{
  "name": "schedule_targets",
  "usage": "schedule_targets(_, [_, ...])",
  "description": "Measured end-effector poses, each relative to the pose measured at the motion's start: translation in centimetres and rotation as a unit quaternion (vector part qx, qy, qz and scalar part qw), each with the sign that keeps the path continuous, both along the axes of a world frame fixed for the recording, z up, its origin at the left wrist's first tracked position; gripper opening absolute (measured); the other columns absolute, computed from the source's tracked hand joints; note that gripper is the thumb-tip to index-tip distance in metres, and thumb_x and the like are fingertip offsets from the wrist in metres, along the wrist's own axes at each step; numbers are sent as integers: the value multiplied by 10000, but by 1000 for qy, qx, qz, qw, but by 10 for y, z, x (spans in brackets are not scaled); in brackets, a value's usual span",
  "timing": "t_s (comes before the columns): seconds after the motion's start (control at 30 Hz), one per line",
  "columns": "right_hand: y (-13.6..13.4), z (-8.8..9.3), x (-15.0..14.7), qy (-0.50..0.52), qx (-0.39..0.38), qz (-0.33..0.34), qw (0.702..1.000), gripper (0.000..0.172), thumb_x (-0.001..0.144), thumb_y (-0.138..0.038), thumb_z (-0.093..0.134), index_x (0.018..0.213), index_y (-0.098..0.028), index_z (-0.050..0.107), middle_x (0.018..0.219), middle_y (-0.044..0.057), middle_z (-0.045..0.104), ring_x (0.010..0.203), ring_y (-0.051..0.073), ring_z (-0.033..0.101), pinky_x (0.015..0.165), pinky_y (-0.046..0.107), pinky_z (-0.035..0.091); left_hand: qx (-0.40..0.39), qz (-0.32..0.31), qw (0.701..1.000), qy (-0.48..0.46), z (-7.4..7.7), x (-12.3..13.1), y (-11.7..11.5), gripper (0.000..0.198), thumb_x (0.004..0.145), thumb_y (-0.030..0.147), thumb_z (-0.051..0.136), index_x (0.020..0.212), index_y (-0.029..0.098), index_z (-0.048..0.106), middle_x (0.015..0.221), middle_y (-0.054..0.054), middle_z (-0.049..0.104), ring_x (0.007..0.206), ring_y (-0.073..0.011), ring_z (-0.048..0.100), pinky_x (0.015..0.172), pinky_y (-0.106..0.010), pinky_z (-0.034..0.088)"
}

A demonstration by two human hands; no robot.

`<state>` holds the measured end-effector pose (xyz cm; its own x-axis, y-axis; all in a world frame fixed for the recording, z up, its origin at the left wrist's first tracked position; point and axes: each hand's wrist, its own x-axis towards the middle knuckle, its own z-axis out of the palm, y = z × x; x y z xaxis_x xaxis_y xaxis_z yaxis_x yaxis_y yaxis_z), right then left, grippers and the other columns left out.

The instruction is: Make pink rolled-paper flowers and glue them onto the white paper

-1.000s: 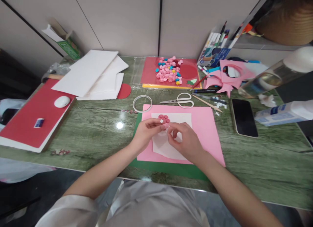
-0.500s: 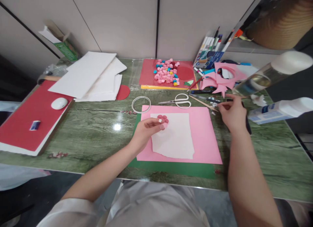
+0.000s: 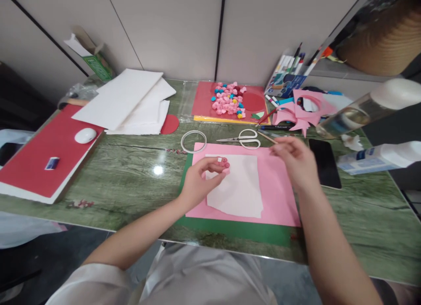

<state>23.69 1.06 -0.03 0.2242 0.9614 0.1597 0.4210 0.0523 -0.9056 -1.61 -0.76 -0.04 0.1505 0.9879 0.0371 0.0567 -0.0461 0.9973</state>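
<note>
My left hand (image 3: 202,178) is closed in a pinch over a white sheet of paper (image 3: 240,193). Between its thumb and index finger is a small pink paper piece (image 3: 226,170). A tiny white square (image 3: 219,159) sits on the index fingertip. Several small red-pink rosettes (image 3: 225,161) show just beyond these fingers. The white sheet lies on a pink sheet (image 3: 276,200), with a green sheet (image 3: 237,232) underneath. My right hand (image 3: 294,158) is above the pink sheet's right edge, somewhat blurred, fingers drawn together; whatever they hold is too small to make out.
Beyond the sheets lie a tape roll (image 3: 194,141) and scissors (image 3: 245,139). Pink, blue and yellow paper pieces (image 3: 229,101) are heaped on a red packet. To the right are a phone (image 3: 325,164), a white bottle (image 3: 378,158) and a clear bottle (image 3: 358,112). White sheets (image 3: 118,99) are stacked left.
My right hand has moved left from beside the small white scraps to over the pink sheet, uncovering the phone. My left hand still pinches the pink piece. The view has shifted slightly.
</note>
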Motion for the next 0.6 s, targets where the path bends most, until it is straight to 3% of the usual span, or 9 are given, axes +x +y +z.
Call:
schedule_targets(0.1, [-18,12,-45,11,-61,132,989,120,744,-315,596,770,-198,590,749,17,615,691,140,571,657,276,450,173,6,977,127,-7,-2,-3,312,721,231,635,1027,223,572,822,-32,705,855,-174,636,847,-338,427])
schedule_targets(0.2, [-33,19,-70,-12,-92,193,977,105,761,-294,564,736,-195,588,719,5,603,688,136,547,642,265,437,285,-53,933,211,-21,-8,-3,276,757,204,588,1025,269,598,854,-19,709,813,-160,645,818,-325,419])
schedule_targets(0.37, [-40,21,-82,-58,-123,185,973,164,779,-289,514,660,-184,555,626,-13,559,609,117,491,593,245,397,307,-150,901,268,-33,-17,-2,270,791,195,543,1037,288,609,982,-41,688,999,-180,600,860,-346,394])
schedule_targets(0.6, [-39,16,-83,-40,-143,171,974,106,751,-234,492,671,-184,542,631,-20,556,601,114,485,584,242,384,264,-197,904,273,-10,-12,0,208,796,217,538,947,309,650,1001,-45,682,987,-200,608,837,-372,417])
